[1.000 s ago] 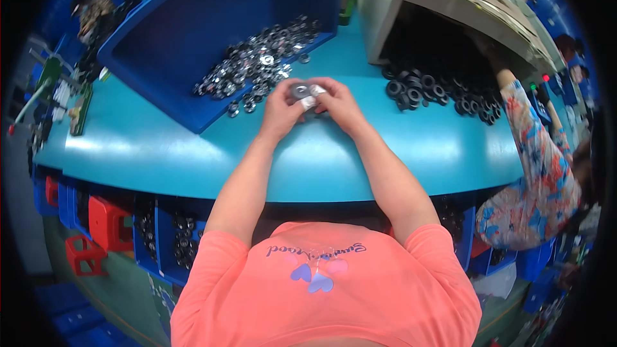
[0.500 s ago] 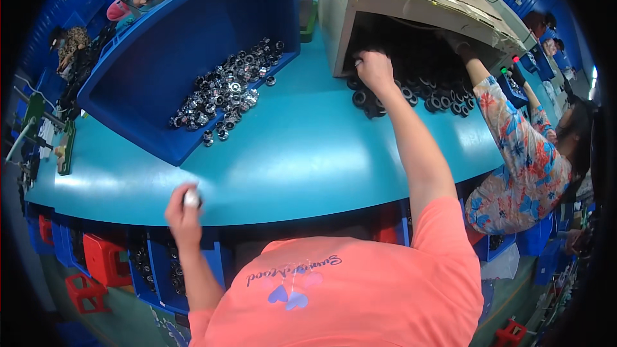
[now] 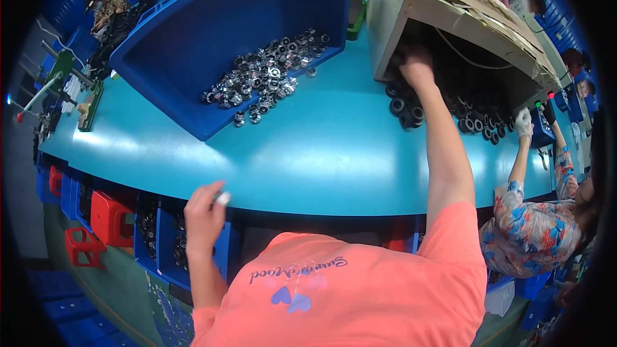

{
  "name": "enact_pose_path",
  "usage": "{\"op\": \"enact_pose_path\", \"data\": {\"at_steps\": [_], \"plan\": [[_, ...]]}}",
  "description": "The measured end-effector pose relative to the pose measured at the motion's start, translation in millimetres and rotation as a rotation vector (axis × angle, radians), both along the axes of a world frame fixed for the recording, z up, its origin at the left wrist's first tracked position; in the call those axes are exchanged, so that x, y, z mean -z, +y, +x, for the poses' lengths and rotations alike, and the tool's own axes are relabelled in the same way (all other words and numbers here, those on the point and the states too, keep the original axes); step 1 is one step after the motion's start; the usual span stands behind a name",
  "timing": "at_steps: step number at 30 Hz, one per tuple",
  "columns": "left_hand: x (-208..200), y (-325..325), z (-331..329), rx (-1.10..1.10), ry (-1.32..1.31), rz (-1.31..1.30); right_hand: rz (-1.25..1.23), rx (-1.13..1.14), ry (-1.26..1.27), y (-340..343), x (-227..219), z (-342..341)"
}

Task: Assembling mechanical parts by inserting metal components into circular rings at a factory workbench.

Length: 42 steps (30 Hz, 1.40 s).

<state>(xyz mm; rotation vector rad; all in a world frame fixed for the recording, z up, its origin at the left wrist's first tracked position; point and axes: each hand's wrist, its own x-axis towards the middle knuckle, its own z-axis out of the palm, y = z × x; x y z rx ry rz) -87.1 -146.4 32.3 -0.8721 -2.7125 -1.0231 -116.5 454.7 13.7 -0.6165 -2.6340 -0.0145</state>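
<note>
My left hand hovers at the near table edge, its fingers curled toward the thumb. A small white patch shows at the thumb tip. Whatever these fingers pinch, if anything, is too blurred to name. My right hand reaches into the open pale box at the far right, above a heap of black ring-shaped parts. Shadow and blur hide its fingertips. Between my arms and farther back, a large blue bin lies with its open side toward me, and shiny chrome ring-like parts are piled in it.
The turquoise table curves across in front of me. At right, a co-worker in a flowered shirt has a gloved hand beside the box. A green hand-lever tool stands far left. Red stools and blue bins sit below.
The view has shifted left, so the table things appear farther right. My right hand is deeper in the box. The co-worker's gloved hand has come out of it.
</note>
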Motion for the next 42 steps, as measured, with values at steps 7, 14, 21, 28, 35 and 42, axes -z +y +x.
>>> {"op": "enact_pose_path", "data": {"at_steps": [7,14,21,28,35,42], "plan": [[15.0,159.9,-51.1,0.504,-0.844,0.568,-0.784,-0.428,0.512,-145.4,-19.6,71.0],[45.8,214.7,-78.7,0.694,-1.307,1.098,-0.795,-0.672,0.354,-246.3,-20.1,47.9],[64.3,197.4,-106.9,0.77,-1.359,1.34,-0.919,-0.35,0.293,-202.1,27.5,-32.5],[54.9,201.5,-112.3,0.756,-1.392,1.314,-0.392,-0.22,0.202,-193.2,77.5,-84.0],[57.1,202.3,-113.9,0.764,-1.358,1.305,-0.385,-0.197,0.119,-201.7,65.7,-82.2],[59.8,201.7,-114.7,0.719,-1.337,1.297,-1.787,-0.216,0.388,-213.1,27.2,-33.4]]}}
